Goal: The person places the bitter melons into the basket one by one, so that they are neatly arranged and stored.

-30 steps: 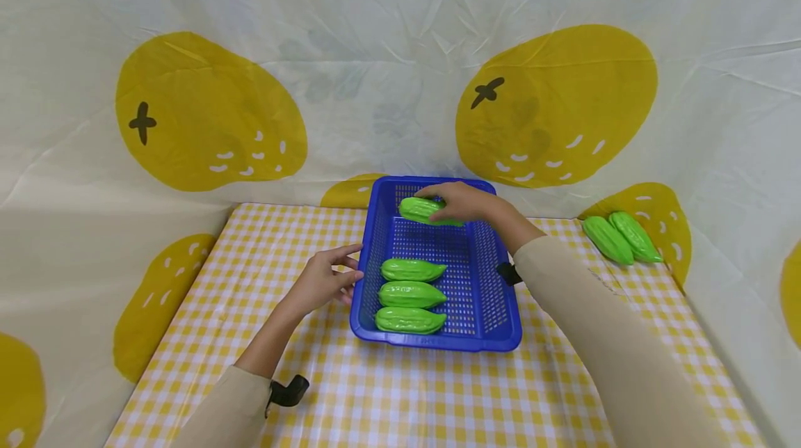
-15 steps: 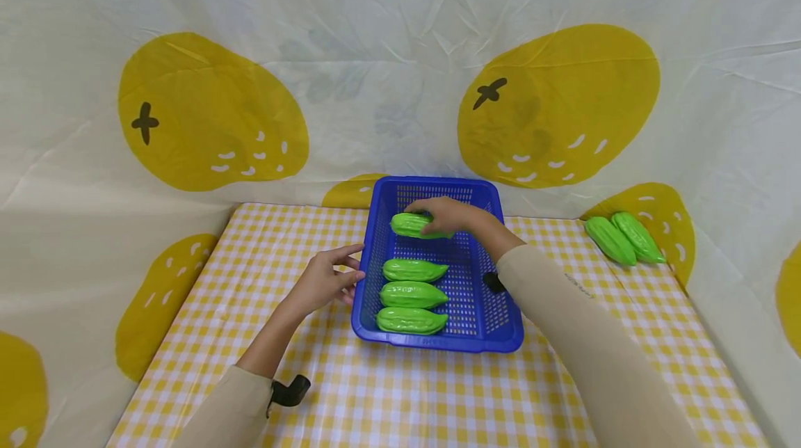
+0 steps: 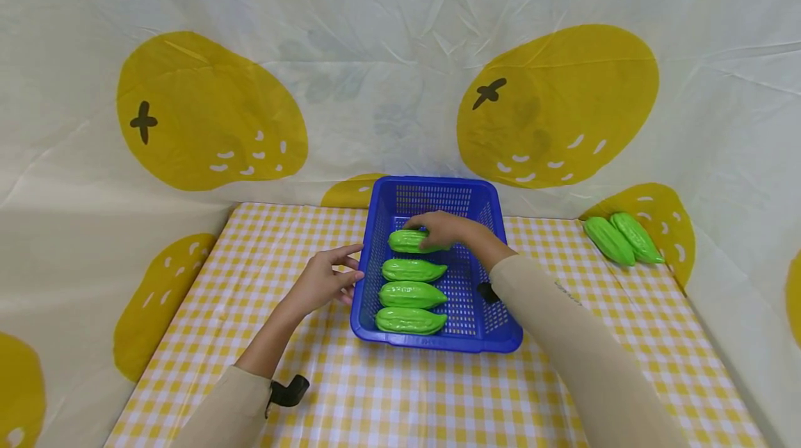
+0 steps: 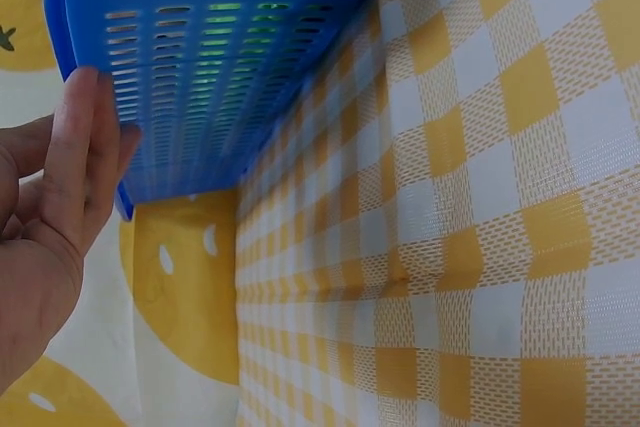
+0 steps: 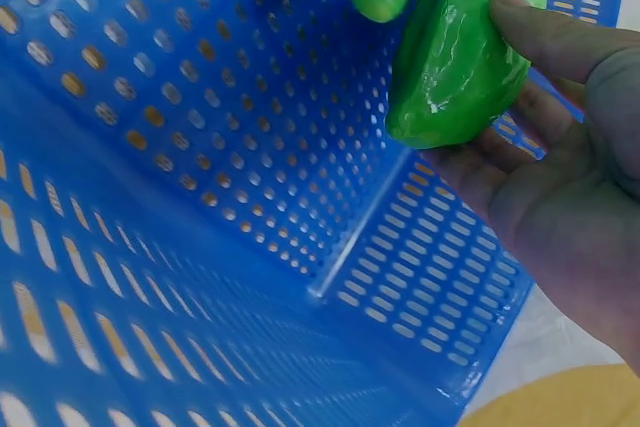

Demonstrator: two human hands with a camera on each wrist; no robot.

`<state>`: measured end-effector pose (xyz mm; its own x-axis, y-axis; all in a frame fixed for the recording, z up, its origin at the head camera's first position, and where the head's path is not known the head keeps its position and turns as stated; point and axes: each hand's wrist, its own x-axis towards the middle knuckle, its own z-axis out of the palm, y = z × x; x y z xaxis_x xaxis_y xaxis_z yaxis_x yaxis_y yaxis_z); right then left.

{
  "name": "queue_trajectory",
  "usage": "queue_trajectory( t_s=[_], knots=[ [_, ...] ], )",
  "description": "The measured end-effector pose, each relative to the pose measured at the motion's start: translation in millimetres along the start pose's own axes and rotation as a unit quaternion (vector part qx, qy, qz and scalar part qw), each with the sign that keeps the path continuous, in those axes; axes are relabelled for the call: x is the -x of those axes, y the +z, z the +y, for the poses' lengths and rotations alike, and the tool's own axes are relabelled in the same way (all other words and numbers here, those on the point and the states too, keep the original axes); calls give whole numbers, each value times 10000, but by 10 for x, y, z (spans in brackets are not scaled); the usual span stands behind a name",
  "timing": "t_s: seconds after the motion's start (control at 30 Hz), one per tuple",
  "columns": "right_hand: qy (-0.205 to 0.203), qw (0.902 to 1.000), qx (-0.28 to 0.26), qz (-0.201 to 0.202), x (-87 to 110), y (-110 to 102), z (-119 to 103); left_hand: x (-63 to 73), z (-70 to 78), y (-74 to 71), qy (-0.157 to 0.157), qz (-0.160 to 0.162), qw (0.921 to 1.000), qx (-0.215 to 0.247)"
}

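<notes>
Green gourd (image 3: pixel 405 241) is lying crosswise under my right hand (image 3: pixel 441 229), inside the blue basket (image 3: pixel 438 343), with its left end showing past my fingers and its right end partly hidden by my hand. It is sitting just beyond three gourds (image 3: pixel 413 293) that are lying side by side nearer to me, their pointed ends facing right. Whether its underside is resting on the basket floor, I cannot tell.

My right hand is reaching over the basket's right side and clamping the gourd: my thumb is pressing one flank while my fingers are curving round the other, parted only by the gourd's thickness. In the right wrist view, the tip of a neighbouring gourd is showing close beside the held one.

My left hand (image 3: pixel 320 284) is staying outside the basket, by its left wall, with thumb and fingers spread apart and no gourd in them; its fingertips are appearing to touch the perforated side.

Two more gourds (image 3: pixel 608 241) are lying together at the far right corner of the checked tablecloth (image 3: pixel 350 392), well apart from the basket. Behind everything, a pale cloth (image 3: pixel 382 107) printed with large yellow fruit is hanging.
</notes>
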<state>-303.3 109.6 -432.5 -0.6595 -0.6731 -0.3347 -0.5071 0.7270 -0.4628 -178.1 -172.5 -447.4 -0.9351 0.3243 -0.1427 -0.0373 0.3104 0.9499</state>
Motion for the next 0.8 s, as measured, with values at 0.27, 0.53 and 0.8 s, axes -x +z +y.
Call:
queue_trajectory(
  t_s=[0.27,0.53,0.8],
  knots=[
    [-72,9999,-76,42,1,103,32,13,16,13,-4,30,10000,3],
    [7,9998,-142,102,-1,175,61,16,18,19,-15,43,10000,-1],
    [-131,9996,-238,39,-13,205,49,10,-1,15,-24,66,10000,14]
  ],
)
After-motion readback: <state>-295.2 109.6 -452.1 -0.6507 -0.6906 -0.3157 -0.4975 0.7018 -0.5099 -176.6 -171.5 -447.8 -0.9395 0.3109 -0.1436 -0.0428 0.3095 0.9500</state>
